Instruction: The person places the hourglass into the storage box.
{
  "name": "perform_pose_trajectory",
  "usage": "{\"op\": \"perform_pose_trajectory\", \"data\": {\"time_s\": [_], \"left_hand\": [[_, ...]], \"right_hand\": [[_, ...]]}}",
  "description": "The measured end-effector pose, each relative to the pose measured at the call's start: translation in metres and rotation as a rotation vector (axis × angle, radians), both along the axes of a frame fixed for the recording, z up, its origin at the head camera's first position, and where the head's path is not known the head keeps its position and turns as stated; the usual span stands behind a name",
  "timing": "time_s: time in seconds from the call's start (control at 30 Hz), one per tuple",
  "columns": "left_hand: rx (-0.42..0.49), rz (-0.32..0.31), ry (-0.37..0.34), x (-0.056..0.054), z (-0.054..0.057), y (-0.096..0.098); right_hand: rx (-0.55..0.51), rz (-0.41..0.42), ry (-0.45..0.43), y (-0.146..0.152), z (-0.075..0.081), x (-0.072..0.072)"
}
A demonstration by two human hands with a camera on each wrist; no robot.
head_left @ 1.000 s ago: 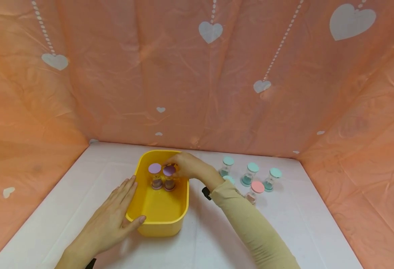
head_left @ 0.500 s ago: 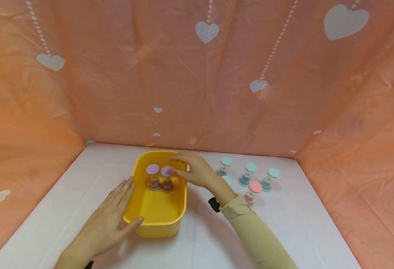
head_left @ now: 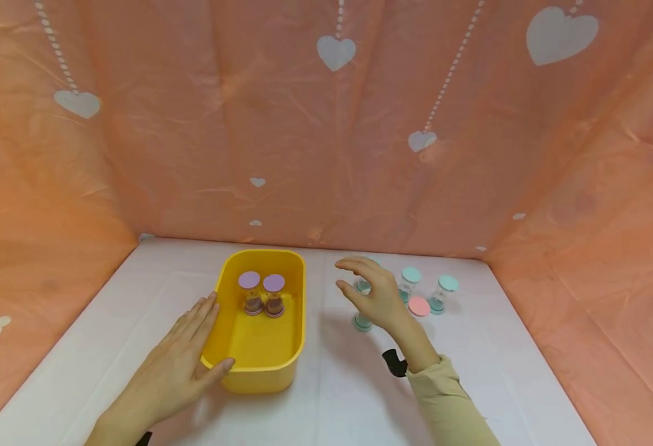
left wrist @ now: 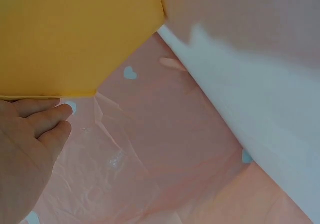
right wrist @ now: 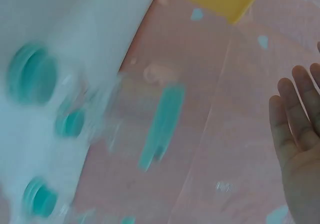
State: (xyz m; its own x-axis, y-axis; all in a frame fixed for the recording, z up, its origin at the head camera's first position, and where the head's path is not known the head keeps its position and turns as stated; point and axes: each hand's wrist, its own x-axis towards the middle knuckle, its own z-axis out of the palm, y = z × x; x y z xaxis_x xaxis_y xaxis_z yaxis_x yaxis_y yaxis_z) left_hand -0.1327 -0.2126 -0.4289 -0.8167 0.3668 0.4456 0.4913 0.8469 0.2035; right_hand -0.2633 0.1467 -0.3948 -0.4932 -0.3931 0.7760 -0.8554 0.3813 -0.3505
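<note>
Status: two timers are standing in the bin, the left purple timer and the right purple timer. Both are occupying its rear half, upright and just beside each other; whether their bases are touching cannot be told. By judgement, the purple portion is looking complete, with no purple timer showing elsewhere.

Outstanding: four turquoise timers and one pink timer are standing outside, on the table to the right of the bin. By judgement, these five are making up the handling that is left.

Left hand: the fingers are lying straight along the bin's left rim, the thumb spreading toward its near corner. It is seemingly steadying the bin.

Right hand: thumb and fingers are standing apart, gripping nothing, and are hovering over the left-hand turquoise timers.

Obstructions: the right hand is covering parts of the two left-hand turquoise timers, and the wrist is hiding the pink timer's body. The bin's right wall is standing between the outer timers and the purple pair. Blur is limiting detail in the right wrist view.

Surroundings: a pink backdrop with white hearts is enclosing the table.
</note>
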Motion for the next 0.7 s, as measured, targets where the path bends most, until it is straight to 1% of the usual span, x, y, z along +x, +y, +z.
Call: {"op": "perform_pose_trajectory", "data": {"time_s": [0.23, 0.33, 0.47, 0.57, 0.7], "left_hand": [[0.002, -0.006, 0.006, -0.001, -0.001, 0.000], [0.000, -0.005, 0.008, -0.001, -0.001, -0.001], [-0.002, -0.005, 0.014, -0.001, -0.001, 0.000], [-0.002, -0.005, 0.015, 0.000, -0.001, 0.000], [0.000, -0.008, 0.015, -0.001, -0.001, 0.000]], "right_hand": [[-0.030, -0.101, -0.055, 0.048, -0.007, 0.010], [-0.047, -0.151, -0.061, 0.066, -0.010, 0.013], [-0.064, -0.211, -0.095, 0.087, -0.013, 0.019], [-0.070, -0.233, -0.108, 0.100, -0.017, 0.022], [-0.072, -0.253, -0.135, 0.114, -0.026, 0.027]]}}
